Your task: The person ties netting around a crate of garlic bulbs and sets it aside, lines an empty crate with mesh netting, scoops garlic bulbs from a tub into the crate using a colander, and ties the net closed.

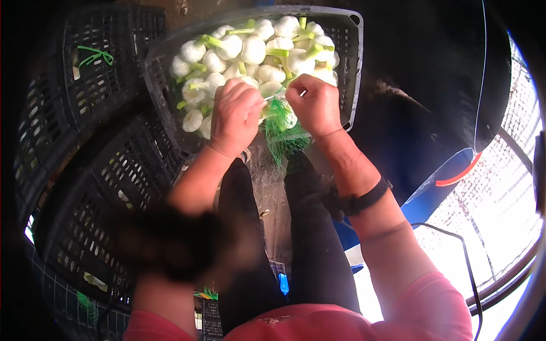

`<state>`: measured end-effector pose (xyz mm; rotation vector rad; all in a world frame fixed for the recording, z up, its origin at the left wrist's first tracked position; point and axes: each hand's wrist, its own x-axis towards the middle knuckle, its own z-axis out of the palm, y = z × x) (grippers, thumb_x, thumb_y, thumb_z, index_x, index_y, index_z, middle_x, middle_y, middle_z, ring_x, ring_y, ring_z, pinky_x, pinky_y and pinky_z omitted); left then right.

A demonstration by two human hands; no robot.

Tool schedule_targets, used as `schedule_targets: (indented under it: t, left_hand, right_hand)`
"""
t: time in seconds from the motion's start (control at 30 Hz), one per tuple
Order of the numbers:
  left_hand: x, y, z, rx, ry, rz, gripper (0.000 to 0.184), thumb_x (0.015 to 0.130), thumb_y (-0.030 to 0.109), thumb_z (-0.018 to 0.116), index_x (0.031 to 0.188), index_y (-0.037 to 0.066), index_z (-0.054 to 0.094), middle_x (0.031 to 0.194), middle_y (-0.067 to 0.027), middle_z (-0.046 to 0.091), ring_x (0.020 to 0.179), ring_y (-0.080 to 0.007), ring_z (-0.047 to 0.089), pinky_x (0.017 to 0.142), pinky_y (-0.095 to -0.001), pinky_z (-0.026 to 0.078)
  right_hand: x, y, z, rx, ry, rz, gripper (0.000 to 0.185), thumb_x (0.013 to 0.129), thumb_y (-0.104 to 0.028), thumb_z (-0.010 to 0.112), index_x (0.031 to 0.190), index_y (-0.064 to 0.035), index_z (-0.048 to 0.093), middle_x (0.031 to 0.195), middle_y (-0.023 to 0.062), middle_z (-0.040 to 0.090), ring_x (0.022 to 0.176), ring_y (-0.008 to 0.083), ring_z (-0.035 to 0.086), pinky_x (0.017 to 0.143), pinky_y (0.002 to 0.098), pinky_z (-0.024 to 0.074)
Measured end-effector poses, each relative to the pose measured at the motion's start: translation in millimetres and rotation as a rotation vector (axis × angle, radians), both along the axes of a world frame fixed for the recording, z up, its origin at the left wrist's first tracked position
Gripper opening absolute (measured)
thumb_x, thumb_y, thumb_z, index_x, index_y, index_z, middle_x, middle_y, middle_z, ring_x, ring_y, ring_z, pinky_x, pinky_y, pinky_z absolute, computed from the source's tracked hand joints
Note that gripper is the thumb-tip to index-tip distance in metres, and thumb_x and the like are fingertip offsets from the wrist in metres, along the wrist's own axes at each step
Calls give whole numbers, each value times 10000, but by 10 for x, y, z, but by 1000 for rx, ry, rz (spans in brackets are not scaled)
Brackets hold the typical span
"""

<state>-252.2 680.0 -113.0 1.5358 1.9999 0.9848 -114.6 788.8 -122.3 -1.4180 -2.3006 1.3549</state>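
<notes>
My left hand (235, 116) and my right hand (315, 106) are raised over the near side of a crate (355, 85) full of white garlic bulbs (253, 50) with short green stems. Both hands are closed, fingertips pinched and facing each other. A thin pale strip (272, 96) spans the small gap between them. Just below it hangs a green mesh net (278, 122), gathered near the top, its lower part falling past the crate's near rim. A white bulb (289, 118) shows behind or within the mesh; I cannot tell which.
Black slatted crates (105, 74) are stacked on the left, with a green tie (95, 55) on one of them. A large dark container (421, 74) stands at the right. Below the hands are my legs (318, 244), and a dark blurred object (176, 244) covers part of my left arm.
</notes>
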Motion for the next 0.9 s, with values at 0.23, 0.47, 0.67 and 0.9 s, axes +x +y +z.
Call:
schedule_targets:
  t: [0.23,0.47,0.67,0.9]
  left_hand:
    - [-20,-197,-152,11,-31,-24,93,653,-14,564,709,43,518,720,-115,508,769,-318,501,711,-400,416]
    - [-242,-382,-17,34,-252,91,133,713,-37,579,833,19,574,858,-138,564,901,-309,539,819,-358,432]
    - [-713,-1223,-506,-140,-508,991,529,739,79,608,1218,-14,403,1205,-209,463,1115,-340,448,980,-381,337]
    - [-1135,-1124,-872,-722,-613,1016,190,747,45,575,937,55,581,768,-38,566,685,-137,484,638,-318,406]
  right_hand:
    - [-34,-86,-171,59,-168,-99,130,707,-154,596,669,-32,617,617,147,605,593,313,605,598,385,491]
    - [133,208,-12,-334,-5,-48,147,771,-74,600,895,-20,658,706,83,646,636,150,627,614,275,500]
    - [561,663,-419,11,-184,-486,341,765,-224,645,1009,3,572,873,63,604,782,142,563,721,273,450]
    - [714,882,-745,-545,47,-534,243,779,-268,665,768,-44,573,620,12,550,536,101,494,535,246,408]
